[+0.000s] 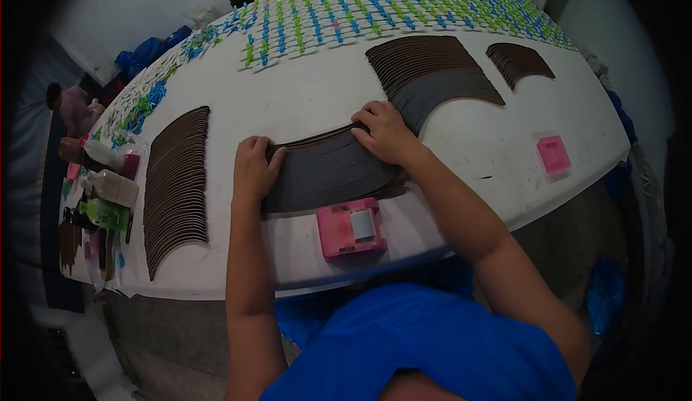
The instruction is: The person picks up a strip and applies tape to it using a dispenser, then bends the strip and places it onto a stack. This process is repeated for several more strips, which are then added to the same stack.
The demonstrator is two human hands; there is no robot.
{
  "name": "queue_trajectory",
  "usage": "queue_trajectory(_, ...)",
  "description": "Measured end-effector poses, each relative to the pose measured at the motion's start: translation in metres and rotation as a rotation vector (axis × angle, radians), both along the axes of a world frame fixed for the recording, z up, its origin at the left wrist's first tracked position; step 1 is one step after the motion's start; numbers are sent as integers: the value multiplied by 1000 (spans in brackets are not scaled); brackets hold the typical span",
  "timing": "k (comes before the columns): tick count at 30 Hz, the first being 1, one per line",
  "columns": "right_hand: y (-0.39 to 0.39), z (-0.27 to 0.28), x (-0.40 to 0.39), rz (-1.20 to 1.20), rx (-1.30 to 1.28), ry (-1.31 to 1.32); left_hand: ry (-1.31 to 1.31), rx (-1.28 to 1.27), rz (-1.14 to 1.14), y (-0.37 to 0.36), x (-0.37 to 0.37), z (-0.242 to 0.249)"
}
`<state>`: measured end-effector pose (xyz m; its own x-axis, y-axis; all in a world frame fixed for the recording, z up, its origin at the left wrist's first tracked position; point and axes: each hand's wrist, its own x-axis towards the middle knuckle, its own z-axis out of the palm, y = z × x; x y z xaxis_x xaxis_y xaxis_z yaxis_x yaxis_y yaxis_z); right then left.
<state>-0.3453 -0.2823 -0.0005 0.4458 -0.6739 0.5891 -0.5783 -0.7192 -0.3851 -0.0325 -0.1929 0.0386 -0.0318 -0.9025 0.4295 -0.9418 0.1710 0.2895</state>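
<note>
The person is leaning over a white table (461,141), and both hands are lying on a fanned bundle of dark curved strips (328,174) near the middle of the near edge. The left hand (254,170) is gripping the bundle's end at 9 o'clock, the fingers curling over the far edge and the thumb pressing on top, so the strips are being pinched there. The right hand (383,133) is holding the other end at about 2 o'clock, its fingers bent over the far edge and pressing down; whether a thumb is closing underneath cannot be told.

A pink box (351,228) with a grey block on top is sitting just beside the bundle at 6 o'clock, close to the table's near edge. A long row of overlapping dark strips (176,188) is lying at 9 o'clock from the left hand, well apart from it. A larger fan of the same strips (436,73) is spreading out at 1 o'clock, its near end just beside the right hand, and a smaller fan (520,62) is lying farther off at 2 o'clock. A small pink case (553,154) is resting at 3 o'clock near the table's right edge. Bottles (108,192) are standing at the far left edge, at 9 o'clock. Rows of green and blue clips (375,4) are covering the far part of the table at 12 o'clock
</note>
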Motion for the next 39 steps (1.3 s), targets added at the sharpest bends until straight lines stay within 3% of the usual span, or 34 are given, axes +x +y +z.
queue_trajectory(8, 3, 3, -2, -3, 46, 10, 38, 44, 40, 4, 0, 3)
queue_trajectory(11, 1, 5, -1, 24, -63, -68, 48, -21, 17, 9, 8, -5)
queue_trajectory(18, 31, 61, -12, 140, -133, -246, 203, -81, 95, 84, 13, 5)
queue_trajectory(20, 48, 87, -16, 281, 8, -454, 232, -91, 109, 109, 7, 3)
queue_trajectory(24, 139, 178, -19, 723, -44, -552, 235, -113, 80, 130, 3, -17)
queue_trajectory(28, 223, 240, -36, 1165, -65, -338, 31, -130, 51, 131, -7, -13)
queue_trajectory(32, 241, 218, -18, 1302, 24, -406, -18, -80, 106, 138, -3, -8)
queue_trajectory(36, 252, 224, -61, 1217, 59, -275, 53, -39, 88, 127, -10, -14)
queue_trajectory(39, 248, 220, -43, 1369, 42, -288, 18, -70, 86, 130, -7, -17)
